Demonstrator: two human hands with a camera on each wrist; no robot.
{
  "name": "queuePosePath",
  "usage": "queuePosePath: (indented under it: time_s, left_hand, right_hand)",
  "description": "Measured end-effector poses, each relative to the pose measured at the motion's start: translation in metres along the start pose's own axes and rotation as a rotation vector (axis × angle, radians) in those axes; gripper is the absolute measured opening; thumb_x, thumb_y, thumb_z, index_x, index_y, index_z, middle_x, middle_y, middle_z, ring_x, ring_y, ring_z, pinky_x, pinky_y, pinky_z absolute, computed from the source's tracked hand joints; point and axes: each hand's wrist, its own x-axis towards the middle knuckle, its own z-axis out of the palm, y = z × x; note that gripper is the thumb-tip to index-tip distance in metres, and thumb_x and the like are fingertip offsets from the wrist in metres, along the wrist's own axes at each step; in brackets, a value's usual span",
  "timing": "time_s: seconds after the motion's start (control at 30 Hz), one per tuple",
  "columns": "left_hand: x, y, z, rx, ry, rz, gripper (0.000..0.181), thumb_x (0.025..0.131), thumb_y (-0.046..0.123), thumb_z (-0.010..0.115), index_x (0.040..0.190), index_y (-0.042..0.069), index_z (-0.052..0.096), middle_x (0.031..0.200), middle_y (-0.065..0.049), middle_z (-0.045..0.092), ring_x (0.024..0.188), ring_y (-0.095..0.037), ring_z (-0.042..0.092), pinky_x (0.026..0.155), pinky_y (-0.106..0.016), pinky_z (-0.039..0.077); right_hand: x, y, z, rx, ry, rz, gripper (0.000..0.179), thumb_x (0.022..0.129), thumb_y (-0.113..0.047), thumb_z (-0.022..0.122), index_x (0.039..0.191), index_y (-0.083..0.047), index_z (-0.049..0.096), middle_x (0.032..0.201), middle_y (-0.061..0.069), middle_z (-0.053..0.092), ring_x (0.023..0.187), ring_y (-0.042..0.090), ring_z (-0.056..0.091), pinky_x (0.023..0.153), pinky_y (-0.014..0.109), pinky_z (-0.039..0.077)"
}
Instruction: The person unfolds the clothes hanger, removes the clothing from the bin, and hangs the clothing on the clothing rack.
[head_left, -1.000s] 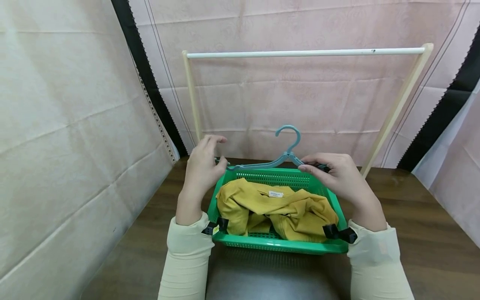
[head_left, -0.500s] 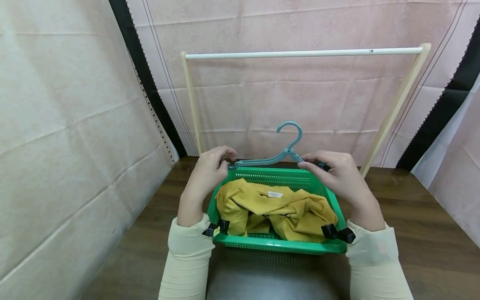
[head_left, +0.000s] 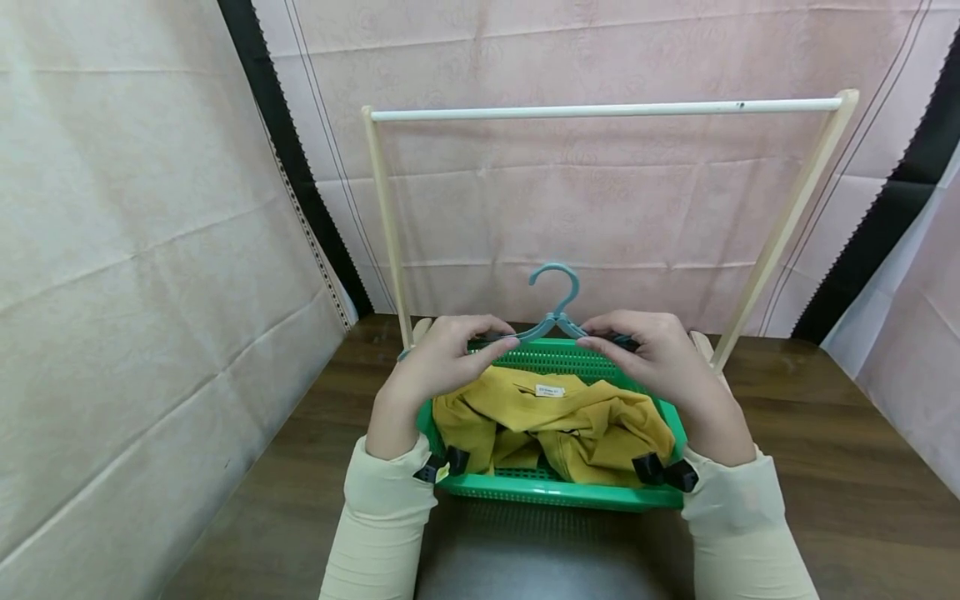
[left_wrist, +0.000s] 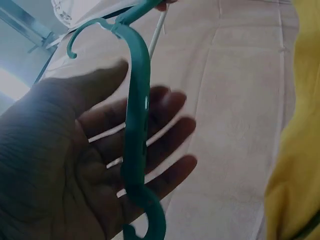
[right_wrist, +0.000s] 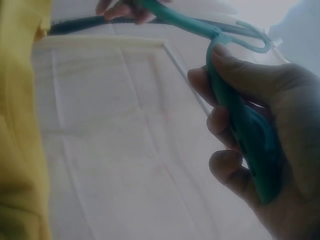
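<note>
A blue-green plastic clothes hanger (head_left: 553, 322) is held level above the back of a green basket (head_left: 555, 496), its hook pointing up. My right hand (head_left: 656, 354) grips the hanger's right arm close to the neck, the thumb along it and the fingers curled behind. My left hand (head_left: 442, 358) is at the left arm. In the left wrist view, the hanger (left_wrist: 137, 110) crosses in front of my spread, nearly straight fingers (left_wrist: 172, 135), and my thumb is beside it. Below, a crumpled mustard-yellow garment (head_left: 600, 425) with a white label lies in the basket.
Behind the basket stands a rack with a white rail (head_left: 600, 110) and cream-coloured posts (head_left: 783, 233). Everything rests on a dark wooden table (head_left: 810, 417). Pale cloth walls (head_left: 150, 250) with black strips enclose the area at the left, back and right.
My left hand has moved right along the hanger, from its end toward the neck. The hanger has shifted left and slightly down. My right hand now grips nearer the neck.
</note>
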Motion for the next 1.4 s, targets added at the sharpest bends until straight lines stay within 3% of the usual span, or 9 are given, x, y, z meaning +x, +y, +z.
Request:
queuePosePath:
  time_s: [0.13, 0.27, 0.37, 0.57, 0.77, 0.87, 1.1, 1.4]
  left_hand:
    - [0.001, 0.002, 0.001, -0.068, -0.047, 0.020, 0.016, 0.100, 0.024, 0.065, 0.110, 0.015, 0.074, 0.092, 0.010, 0.072, 0.060, -0.006, 0.048, 0.055, -0.027, 0.039]
    - [0.000, 0.002, -0.001, -0.080, -0.053, 0.022, 0.015, 0.101, 0.019, 0.064, 0.108, 0.012, 0.075, 0.095, 0.009, 0.074, 0.074, -0.007, 0.065, 0.059, -0.026, 0.045]
    - [-0.001, 0.002, -0.003, -0.060, -0.037, 0.016, 0.014, 0.101, 0.019, 0.064, 0.107, 0.013, 0.075, 0.094, 0.009, 0.075, 0.078, -0.012, 0.068, 0.060, -0.026, 0.047]
    - [-0.004, -0.001, -0.008, 0.017, 0.005, -0.007, 0.014, 0.100, 0.024, 0.064, 0.104, 0.016, 0.076, 0.088, 0.009, 0.075, 0.072, -0.011, 0.065, 0.057, -0.029, 0.046]
    - [-0.005, -0.001, -0.010, -0.004, -0.002, -0.042, 0.013, 0.101, 0.024, 0.064, 0.103, 0.018, 0.075, 0.087, 0.005, 0.075, 0.079, -0.015, 0.067, 0.064, -0.032, 0.051]
    - [-0.005, -0.001, -0.009, 0.005, -0.003, -0.048, 0.013, 0.101, 0.024, 0.064, 0.103, 0.019, 0.075, 0.086, 0.009, 0.073, 0.076, -0.012, 0.064, 0.062, -0.030, 0.050]
    - [-0.005, -0.001, -0.007, 0.052, -0.007, -0.023, 0.017, 0.101, 0.026, 0.064, 0.107, 0.015, 0.075, 0.088, 0.013, 0.073, 0.053, -0.007, 0.048, 0.050, -0.028, 0.035]
    - [-0.005, 0.000, -0.007, -0.013, -0.023, -0.004, 0.015, 0.101, 0.021, 0.063, 0.110, 0.014, 0.073, 0.091, 0.006, 0.075, 0.055, -0.008, 0.053, 0.050, -0.026, 0.040]
  right_hand:
    - [0.000, 0.000, 0.002, 0.003, -0.005, -0.011, 0.022, 0.081, 0.001, 0.081, 0.098, -0.012, 0.078, 0.092, -0.009, 0.074, 0.076, 0.001, 0.066, 0.065, 0.014, 0.051]
    - [-0.001, 0.001, 0.002, -0.001, -0.008, -0.017, 0.024, 0.080, 0.002, 0.082, 0.097, -0.013, 0.078, 0.090, -0.008, 0.074, 0.076, 0.002, 0.066, 0.066, 0.015, 0.052]
    - [-0.002, 0.002, 0.000, -0.013, -0.019, 0.007, 0.022, 0.083, -0.001, 0.081, 0.098, -0.016, 0.078, 0.090, -0.009, 0.074, 0.072, 0.001, 0.064, 0.064, 0.014, 0.050]
    - [-0.008, 0.003, -0.010, -0.039, -0.025, 0.089, 0.021, 0.089, -0.007, 0.077, 0.102, -0.023, 0.078, 0.092, -0.014, 0.073, 0.062, 0.002, 0.053, 0.054, 0.016, 0.041]
    - [-0.011, 0.006, -0.016, -0.024, -0.033, 0.125, 0.020, 0.091, -0.007, 0.075, 0.102, -0.023, 0.077, 0.095, -0.014, 0.073, 0.074, 0.002, 0.061, 0.063, 0.018, 0.049]
    - [-0.012, 0.007, -0.016, -0.019, -0.035, 0.119, 0.020, 0.091, -0.007, 0.076, 0.101, -0.024, 0.077, 0.094, -0.013, 0.073, 0.073, 0.001, 0.061, 0.062, 0.018, 0.050]
    - [-0.010, 0.006, -0.015, -0.004, -0.008, 0.053, 0.017, 0.090, -0.005, 0.076, 0.097, -0.021, 0.077, 0.088, -0.006, 0.073, 0.068, 0.001, 0.057, 0.060, 0.016, 0.046]
    - [-0.008, 0.004, -0.014, -0.008, 0.029, 0.067, 0.023, 0.085, 0.001, 0.078, 0.094, -0.019, 0.078, 0.086, -0.013, 0.072, 0.067, 0.001, 0.058, 0.060, 0.015, 0.046]
